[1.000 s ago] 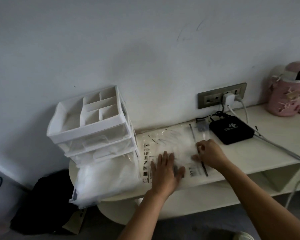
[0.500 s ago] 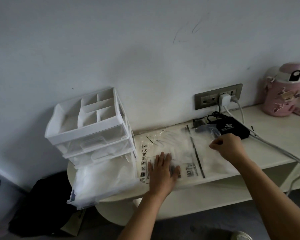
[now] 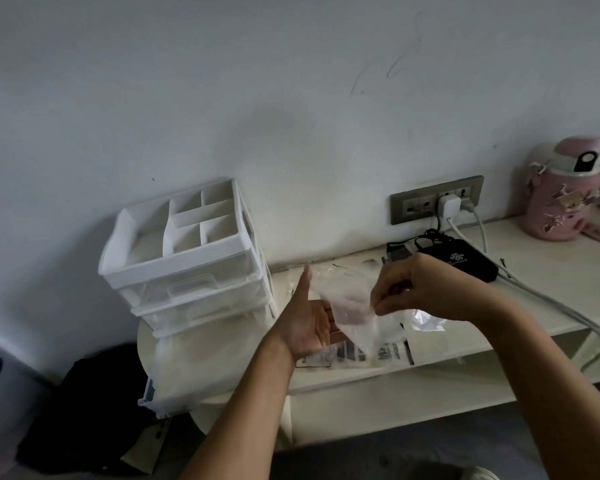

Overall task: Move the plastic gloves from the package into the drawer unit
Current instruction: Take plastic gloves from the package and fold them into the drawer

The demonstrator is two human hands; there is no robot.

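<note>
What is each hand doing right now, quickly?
Left hand: open, palm up, plastic gloves against its fingers.
Right hand: pinching the plastic gloves.

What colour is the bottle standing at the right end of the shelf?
The bottle is pink, seen in the head view.

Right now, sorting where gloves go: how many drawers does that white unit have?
3, stacked in the drawer unit: top drawer and middle drawer closed, bottom drawer pulled out.

The unit (image 3: 187, 258) is showing white, the gloves (image 3: 352, 306) are looking clear, the package (image 3: 354, 353) is bearing black print, the box (image 3: 465, 263) is showing black, and the bottle (image 3: 555, 206) is showing pink.
</note>
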